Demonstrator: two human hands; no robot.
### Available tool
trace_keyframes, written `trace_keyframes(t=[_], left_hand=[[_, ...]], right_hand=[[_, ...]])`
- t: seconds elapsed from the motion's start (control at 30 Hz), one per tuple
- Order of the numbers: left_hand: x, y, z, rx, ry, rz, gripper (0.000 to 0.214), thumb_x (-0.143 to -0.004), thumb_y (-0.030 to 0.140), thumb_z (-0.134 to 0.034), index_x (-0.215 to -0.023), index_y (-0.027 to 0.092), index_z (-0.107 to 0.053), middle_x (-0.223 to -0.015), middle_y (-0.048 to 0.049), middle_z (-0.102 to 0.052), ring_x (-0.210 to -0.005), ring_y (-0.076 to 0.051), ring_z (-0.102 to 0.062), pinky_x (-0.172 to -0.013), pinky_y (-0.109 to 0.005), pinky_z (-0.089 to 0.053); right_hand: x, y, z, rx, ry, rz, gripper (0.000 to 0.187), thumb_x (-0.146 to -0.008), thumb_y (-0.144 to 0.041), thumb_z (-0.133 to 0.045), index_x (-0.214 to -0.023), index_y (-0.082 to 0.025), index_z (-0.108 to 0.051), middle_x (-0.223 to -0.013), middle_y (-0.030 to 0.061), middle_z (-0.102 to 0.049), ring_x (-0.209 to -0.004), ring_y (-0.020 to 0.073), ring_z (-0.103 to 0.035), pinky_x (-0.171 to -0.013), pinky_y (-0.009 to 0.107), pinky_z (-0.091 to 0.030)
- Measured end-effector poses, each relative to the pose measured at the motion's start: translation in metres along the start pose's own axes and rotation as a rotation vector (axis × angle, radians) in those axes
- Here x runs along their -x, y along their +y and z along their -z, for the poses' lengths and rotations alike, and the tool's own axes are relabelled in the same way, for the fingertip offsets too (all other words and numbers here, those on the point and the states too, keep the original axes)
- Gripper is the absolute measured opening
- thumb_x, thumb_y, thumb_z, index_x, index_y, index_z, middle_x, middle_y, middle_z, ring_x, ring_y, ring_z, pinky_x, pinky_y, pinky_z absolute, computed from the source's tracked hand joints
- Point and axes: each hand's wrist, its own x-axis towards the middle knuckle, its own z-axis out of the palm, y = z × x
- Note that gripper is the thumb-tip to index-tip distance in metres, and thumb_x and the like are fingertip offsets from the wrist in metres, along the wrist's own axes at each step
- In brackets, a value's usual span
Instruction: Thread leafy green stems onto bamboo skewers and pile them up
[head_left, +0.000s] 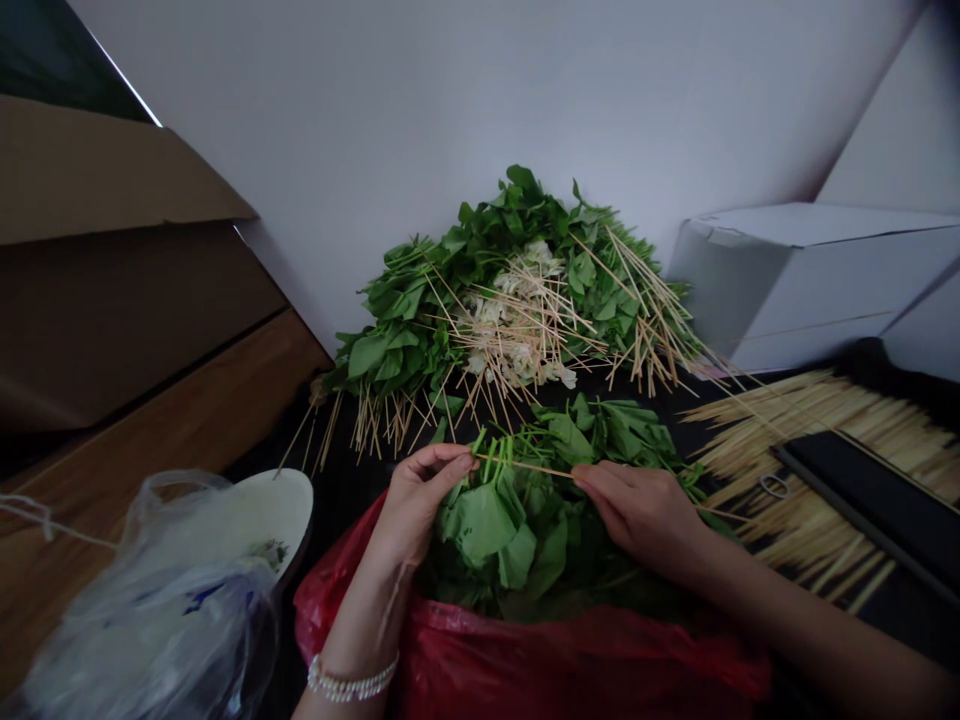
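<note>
My right hand [634, 505] pinches a thin bamboo skewer [536, 467], which runs level toward my left hand [427, 495]. Several green stems are threaded on the skewer, and their leaves [484, 525] hang below it. My left thumb and fingers are pinched at the skewer's other end, around a leafy green stem. Under both hands lies a red plastic bag [525, 660], open and full of loose leafy greens [615, 430].
Behind, skewered greens [397, 340] and pale skewered vegetables [517, 310] are heaped against the white wall. Bare skewers [810, 480] and a dark phone [877, 490] lie right. A white bowl [289, 500] and clear plastic bag [165, 630] stand left; a white box [825, 270] sits back right.
</note>
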Motion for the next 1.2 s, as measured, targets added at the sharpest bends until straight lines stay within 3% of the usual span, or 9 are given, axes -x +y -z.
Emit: trace_keyframes(t=[0.2, 0.37, 0.6, 1.2], left_hand=[[0.003, 0.004, -0.005, 0.006, -0.048, 0.053, 0.026, -0.056, 0.027, -0.091, -0.073, 0.015, -0.075, -0.062, 0.0004, -0.069, -0.053, -0.009, -0.059, -0.055, -0.020, -0.047], [0.006, 0.004, -0.008, -0.040, -0.088, -0.006, 0.040, -0.062, 0.035, -0.089, -0.096, 0.018, -0.079, -0.085, -0.0062, -0.076, -0.070, -0.015, -0.066, -0.066, -0.024, -0.051], [0.013, 0.006, -0.009, -0.300, -0.241, -0.049, 0.026, -0.070, 0.043, -0.081, -0.061, 0.019, -0.076, -0.060, -0.0018, -0.066, -0.054, -0.013, -0.053, -0.049, -0.021, -0.041], [0.009, -0.004, -0.003, -0.228, -0.274, 0.003, 0.026, -0.066, 0.040, -0.085, -0.060, 0.017, -0.076, -0.063, -0.0002, -0.067, -0.058, -0.010, -0.052, -0.055, -0.018, -0.043]], right_hand=[[-0.001, -0.001, 0.002, 0.039, 0.027, 0.074, 0.025, -0.095, -0.012, -0.042, -0.101, -0.017, -0.065, -0.072, 0.0017, -0.067, -0.059, 0.0108, -0.059, -0.056, 0.022, -0.040], [-0.003, -0.005, 0.004, 0.013, 0.067, 0.082, 0.023, -0.096, -0.014, -0.043, -0.099, -0.017, -0.066, -0.073, 0.0022, -0.068, -0.060, 0.0106, -0.060, -0.057, 0.022, -0.041], [-0.004, -0.007, 0.006, 0.041, 0.113, 0.126, 0.024, -0.095, -0.011, -0.043, -0.101, -0.017, -0.066, -0.071, 0.0014, -0.067, -0.057, 0.0107, -0.057, -0.053, 0.024, -0.038], [-0.002, -0.008, 0.007, 0.061, 0.135, 0.210, 0.027, -0.090, -0.002, -0.042, -0.106, -0.011, -0.061, -0.071, 0.0021, -0.065, -0.056, 0.0128, -0.056, -0.050, 0.028, -0.038]])
